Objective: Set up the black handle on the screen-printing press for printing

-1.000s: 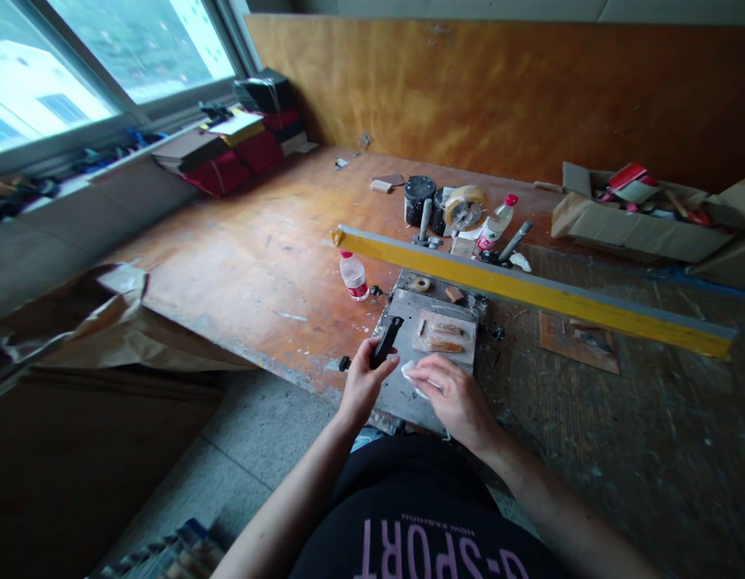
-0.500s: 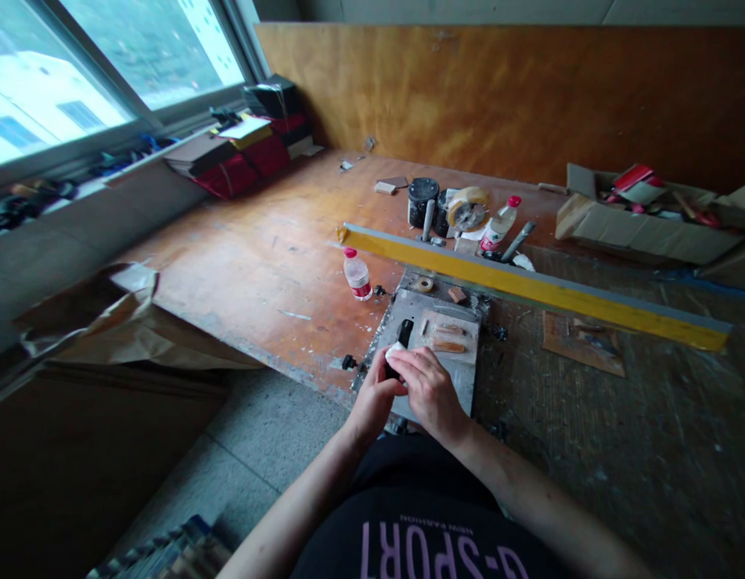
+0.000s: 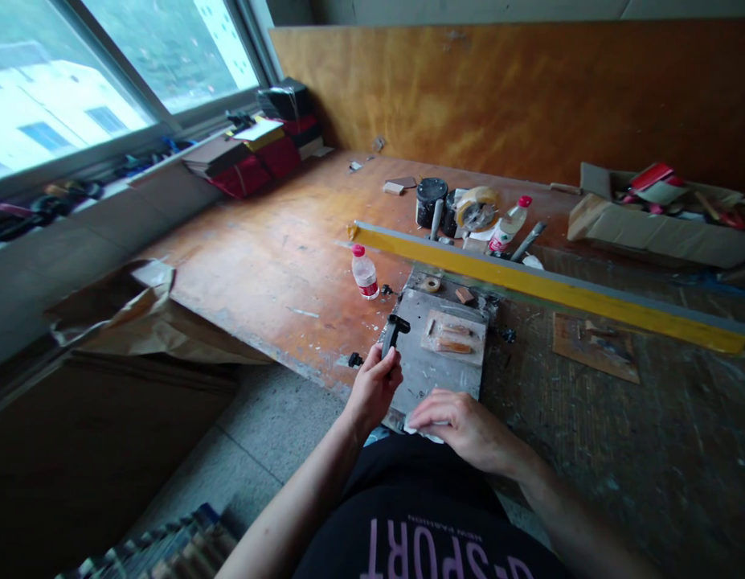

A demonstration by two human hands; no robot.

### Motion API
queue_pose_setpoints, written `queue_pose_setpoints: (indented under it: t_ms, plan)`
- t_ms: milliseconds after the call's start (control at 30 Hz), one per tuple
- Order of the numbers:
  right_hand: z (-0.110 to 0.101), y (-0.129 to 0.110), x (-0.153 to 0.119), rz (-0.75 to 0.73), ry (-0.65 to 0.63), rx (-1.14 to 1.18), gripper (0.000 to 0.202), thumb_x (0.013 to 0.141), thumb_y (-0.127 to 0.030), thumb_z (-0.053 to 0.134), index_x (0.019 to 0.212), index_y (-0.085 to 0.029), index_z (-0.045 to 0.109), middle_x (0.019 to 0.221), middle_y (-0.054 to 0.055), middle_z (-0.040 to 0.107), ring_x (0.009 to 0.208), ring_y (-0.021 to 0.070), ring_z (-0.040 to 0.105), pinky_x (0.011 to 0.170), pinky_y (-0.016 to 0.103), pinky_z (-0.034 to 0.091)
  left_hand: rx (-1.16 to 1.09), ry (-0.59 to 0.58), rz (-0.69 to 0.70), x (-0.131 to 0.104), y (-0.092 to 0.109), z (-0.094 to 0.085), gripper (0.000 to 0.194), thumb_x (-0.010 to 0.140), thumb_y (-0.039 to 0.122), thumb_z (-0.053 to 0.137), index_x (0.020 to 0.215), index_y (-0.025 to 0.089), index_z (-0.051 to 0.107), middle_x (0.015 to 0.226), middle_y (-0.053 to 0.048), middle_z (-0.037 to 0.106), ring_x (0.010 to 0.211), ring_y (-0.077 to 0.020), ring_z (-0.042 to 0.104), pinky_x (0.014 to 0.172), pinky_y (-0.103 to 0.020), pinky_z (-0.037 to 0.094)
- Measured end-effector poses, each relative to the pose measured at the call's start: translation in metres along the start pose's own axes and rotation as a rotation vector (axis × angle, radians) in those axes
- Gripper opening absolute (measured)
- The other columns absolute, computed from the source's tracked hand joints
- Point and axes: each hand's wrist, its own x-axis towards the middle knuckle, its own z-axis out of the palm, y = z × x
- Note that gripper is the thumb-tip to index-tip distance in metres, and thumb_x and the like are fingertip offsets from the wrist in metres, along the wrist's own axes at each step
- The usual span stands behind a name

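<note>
My left hand (image 3: 374,388) is closed around the lower part of a black T-shaped piece (image 3: 396,328), whose crosspiece points up and away from me. Its exact kind I cannot make out. Closer to my body, my right hand (image 3: 462,418) pinches a crumpled white cloth or tissue (image 3: 425,433), partly hidden under the fingers. The two hands are apart. Below and beyond them lies a grey metal plate (image 3: 415,374), with a small board (image 3: 429,343) on it carrying wooden pieces (image 3: 454,346). A tape roll (image 3: 431,285) and a small brown block (image 3: 464,295) rest near the plate's far end.
A long yellow-and-grey bar (image 3: 546,285) crosses the workbench (image 3: 245,233) behind the plate. A red-capped bottle (image 3: 365,273) stands left of it; another bottle (image 3: 509,225), a black jar (image 3: 431,203) and tape are behind. To the right sit an open cardboard box (image 3: 655,233) and a brown sheet (image 3: 589,358).
My hands have separated. The right hand has drawn back toward my body with the white cloth, while the left still holds the black piece, now more exposed. The view has shifted slightly.
</note>
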Motion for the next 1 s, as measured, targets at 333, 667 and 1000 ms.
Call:
queue_pose_setpoints:
  t_ms: [333,667,1000]
  plan:
    - [-0.018,0.044,-0.037,0.196,0.198,-0.029,0.020,0.090,-0.028,0.057,0.095,-0.022,0.075,0.097,0.006,0.074,0.090,0.0193,0.069,0.082,0.032,0.055,-0.192,-0.006,-0.173,-0.006,0.000,-0.004,0.028,0.080,0.035,0.069,0.094,0.011,0.066,0.081,-0.003,0.057,0.060,-0.0055,0.049,0.050,-0.016,0.042]
    - [-0.034,0.168,-0.110,0.541,0.434,-0.503,0.035,0.086,-0.026,0.041,0.091,-0.014,0.074,0.098,0.014,0.073,0.092,0.0262,0.067,0.087,0.042,0.051,-0.122,0.061,-0.136,-0.021,-0.006,-0.009,0.035,0.078,0.042,0.070,0.095,0.012,0.070,0.083,-0.004,0.057,0.064,-0.0069,0.052,0.056,-0.019,0.047]
    - [-0.043,0.216,-0.128,0.111,0.349,-0.800,0.038,0.077,-0.041,0.048,0.091,-0.018,0.074,0.097,0.018,0.071,0.083,0.0333,0.067,0.081,0.050,0.053,-0.056,0.263,0.128,-0.061,-0.014,-0.052,0.049,0.063,0.049,0.081,0.091,0.010,0.073,0.071,-0.001,0.055,0.057,-0.0054,0.045,0.051,-0.019,0.031]
